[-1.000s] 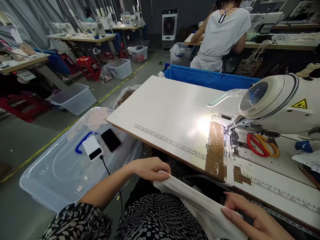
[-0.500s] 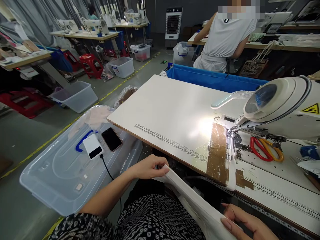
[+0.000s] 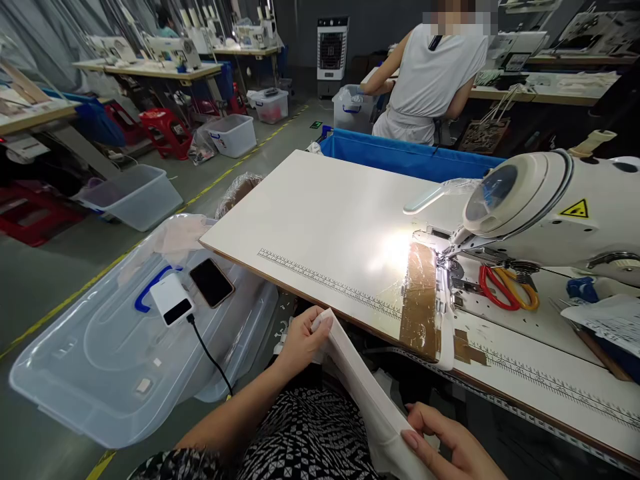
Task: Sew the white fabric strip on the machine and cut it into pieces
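Below the counter [image 3: 320, 220], both hands are stretching a white fabric strip [image 3: 360, 380].
Left hand [image 3: 300, 340] and right hand [image 3: 445, 443] are each pinching an end; it looks soft, light, limp.

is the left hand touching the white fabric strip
Touching. The head view shows the left hand pinching the upper end of the white fabric strip, with the thumb pressed on the cloth just below the table edge.
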A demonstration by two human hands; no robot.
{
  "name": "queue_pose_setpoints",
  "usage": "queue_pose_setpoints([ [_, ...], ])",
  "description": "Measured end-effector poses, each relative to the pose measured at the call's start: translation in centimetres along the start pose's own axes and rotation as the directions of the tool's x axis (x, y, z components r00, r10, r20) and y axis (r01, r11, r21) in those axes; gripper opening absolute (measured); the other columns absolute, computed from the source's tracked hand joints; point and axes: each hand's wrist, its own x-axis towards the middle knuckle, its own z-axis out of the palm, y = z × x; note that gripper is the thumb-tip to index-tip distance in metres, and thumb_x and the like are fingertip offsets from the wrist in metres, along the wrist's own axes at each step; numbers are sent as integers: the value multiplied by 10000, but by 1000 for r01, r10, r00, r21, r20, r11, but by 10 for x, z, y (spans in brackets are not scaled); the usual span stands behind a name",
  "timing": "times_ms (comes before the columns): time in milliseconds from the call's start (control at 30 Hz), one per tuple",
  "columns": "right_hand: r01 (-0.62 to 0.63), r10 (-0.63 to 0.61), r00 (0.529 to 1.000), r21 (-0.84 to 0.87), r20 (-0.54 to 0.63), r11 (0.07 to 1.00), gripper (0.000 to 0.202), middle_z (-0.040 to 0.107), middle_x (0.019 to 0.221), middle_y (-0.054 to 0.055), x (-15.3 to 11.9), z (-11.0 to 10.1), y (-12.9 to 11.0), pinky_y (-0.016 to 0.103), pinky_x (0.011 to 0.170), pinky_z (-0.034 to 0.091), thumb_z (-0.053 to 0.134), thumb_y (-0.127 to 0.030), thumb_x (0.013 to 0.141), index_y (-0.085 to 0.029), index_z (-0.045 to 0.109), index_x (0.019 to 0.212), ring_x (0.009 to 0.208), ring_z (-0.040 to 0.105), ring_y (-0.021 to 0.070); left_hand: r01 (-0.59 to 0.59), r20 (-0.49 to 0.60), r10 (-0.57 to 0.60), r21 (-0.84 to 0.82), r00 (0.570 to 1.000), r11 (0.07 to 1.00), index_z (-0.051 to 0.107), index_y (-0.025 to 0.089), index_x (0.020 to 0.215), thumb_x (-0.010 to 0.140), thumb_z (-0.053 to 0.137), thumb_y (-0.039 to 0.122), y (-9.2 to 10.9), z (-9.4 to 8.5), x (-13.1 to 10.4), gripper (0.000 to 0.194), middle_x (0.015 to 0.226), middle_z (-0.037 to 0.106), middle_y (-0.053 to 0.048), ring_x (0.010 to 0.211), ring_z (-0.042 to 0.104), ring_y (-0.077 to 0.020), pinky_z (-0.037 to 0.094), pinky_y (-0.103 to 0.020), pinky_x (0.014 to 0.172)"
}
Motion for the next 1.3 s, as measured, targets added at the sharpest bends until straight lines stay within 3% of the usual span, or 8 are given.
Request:
queue_pose_setpoints([
  [133, 27, -31, 998, -75, -45, 997, 428, 586, 800, 15, 7, 17, 4, 232, 566, 394, 380, -574, 950, -235, 547, 748, 741, 565, 183, 125, -36, -140, -271, 989, 954, 485, 192, 795, 819, 608, 575, 2, 16, -2, 403, 625, 642, -7, 556, 559, -143, 439, -235, 541],
  [233, 95, -103, 993, -112, -63, 989, 449, 614, 751, 29, 12, 26, 8, 226, 511, 401, 362, -562, 958, -235, 547, 713, 743, 598, 198, 122, -66, -153, -339, 986, 933, 490, 188, 800, 796, 658, 563, 6, 23, -2, 411, 647, 687, -29, 539, 573, -138, 431, -220, 511],
  [333, 171, -188, 976, -146, -112, 974, 412, 684, 814, 40, 18, 24, 8, 247, 609, 487, 394, -544, 959, -250, 633, 798, 795, 644, 211, 86, -13, -93, -278, 996, 957, 490, 187, 789, 826, 647, 531, 11, 23, -4, 380, 667, 709, -43, 558, 592, -137, 425, -211, 519],
  [467, 246, -276, 875, -126, -398, 961, 317, 694, 1072, 60, 27, 3, -14, 318, 830, 509, 471, -495, 954, -278, 661, 1083, 1000, 636, 241, 52, 164, -32, -120, 986, 991, 505, 183, 757, 853, 624, 499, 16, 22, -7, 351, 727, 731, -66, 637, 635, -162, 453, -230, 571],
  [600, 355, -375, 810, -132, -451, 925, 237, 674, 929, 49, 35, -14, -49, 354, 833, 482, 514, -429, 952, -259, 642, 1057, 906, 606, 231, 16, 312, -25, 32, 950, 999, 544, 172, 733, 851, 609, 495, 21, 25, -9, 350, 697, 696, -42, 582, 569, -135, 410, -221, 537],
  [800, 396, -404, 835, -102, -374, 912, 199, 650, 839, 35, 43, -16, -67, 342, 759, 456, 505, -368, 947, -236, 616, 848, 834, 574, 216, -71, 415, -12, 183, 910, 981, 578, 156, 686, 838, 605, 486, 27, 23, -4, 364, 587, 519, 23, 537, 410, -90, 292, -205, 512],
  [1000, 315, -277, 905, 71, -323, 947, 258, 619, 749, 9, 42, -15, -61, 289, 649, 420, 522, -407, 926, -217, 607, 774, 762, 566, 193, -38, 423, -40, 175, 905, 984, 607, 155, 839, 851, 596, 480, 28, 25, -3, 325, 741, 598, -12, 645, 482, -119, 352, -218, 582],
  [1300, 308, -262, 891, 70, -371, 949, 271, 620, 735, 13, 46, -6, -60, 283, 639, 435, 522, -411, 905, -198, 597, 754, 702, 560, 173, 43, 432, -111, 165, 895, 985, 603, 158, 810, 812, 637, 510, 21, 26, 0, 354, 728, 587, -3, 655, 491, -128, 357, -220, 581],
])
